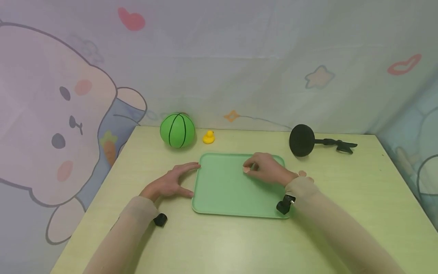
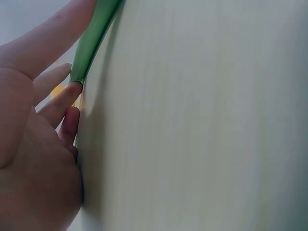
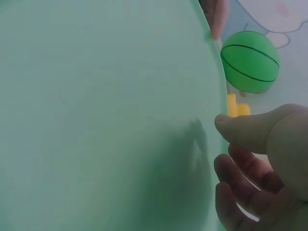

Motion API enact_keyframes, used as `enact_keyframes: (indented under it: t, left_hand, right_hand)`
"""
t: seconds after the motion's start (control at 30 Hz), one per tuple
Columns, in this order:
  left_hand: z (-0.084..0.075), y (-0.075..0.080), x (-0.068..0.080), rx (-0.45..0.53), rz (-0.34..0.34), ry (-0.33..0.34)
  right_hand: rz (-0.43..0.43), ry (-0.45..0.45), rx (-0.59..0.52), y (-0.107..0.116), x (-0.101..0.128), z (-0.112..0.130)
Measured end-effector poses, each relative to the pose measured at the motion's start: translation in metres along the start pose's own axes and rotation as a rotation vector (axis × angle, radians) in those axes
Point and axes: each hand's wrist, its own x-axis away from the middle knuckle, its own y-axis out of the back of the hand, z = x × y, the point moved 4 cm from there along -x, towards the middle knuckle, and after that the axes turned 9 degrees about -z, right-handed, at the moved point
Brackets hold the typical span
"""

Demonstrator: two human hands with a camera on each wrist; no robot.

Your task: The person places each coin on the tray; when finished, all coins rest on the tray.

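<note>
A light green rectangular tray (image 1: 232, 186) lies flat on the table. My left hand (image 1: 167, 183) is at its left side, thumb and fingers spread, with fingertips touching the rim. The left wrist view shows these fingers against the green tray edge (image 2: 91, 43). Over the tray, my right hand (image 1: 268, 169) pinches a small tan, flat-looking piece (image 1: 246, 169) between thumb and fingers. In the right wrist view the thumb (image 3: 240, 130) and curled fingers are above the tray, casting a shadow; the piece is hidden there. Similar tan pieces (image 1: 302, 173) lie by the right wrist, partly covered by the sleeve.
Behind the tray, a green ball (image 1: 177, 130) with black lines sits beside a yellow rubber duck (image 1: 208, 137). A black object with a round disc (image 1: 302, 140) and a thin stem lies at the back right. A patterned cloth (image 1: 219, 68) hangs behind the table.
</note>
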Motion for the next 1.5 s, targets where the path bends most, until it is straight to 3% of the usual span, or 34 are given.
enact_keyframes:
  t: [0.73, 1.17, 1.5]
  left_hand:
    - [0.0, 0.0, 0.0, 0.02, -0.004, -0.006]
    - [-0.001, -0.001, 0.0, 0.037, -0.014, -0.022]
    - [0.001, -0.001, 0.0, 0.017, -0.018, -0.043]
  right_hand:
    - [0.007, -0.09, 0.028, -0.035, -0.029, 0.009]
    - [-0.025, -0.214, 0.041, -0.04, -0.03, 0.008]
    - [-0.039, -0.223, 0.067, -0.041, -0.031, 0.009]
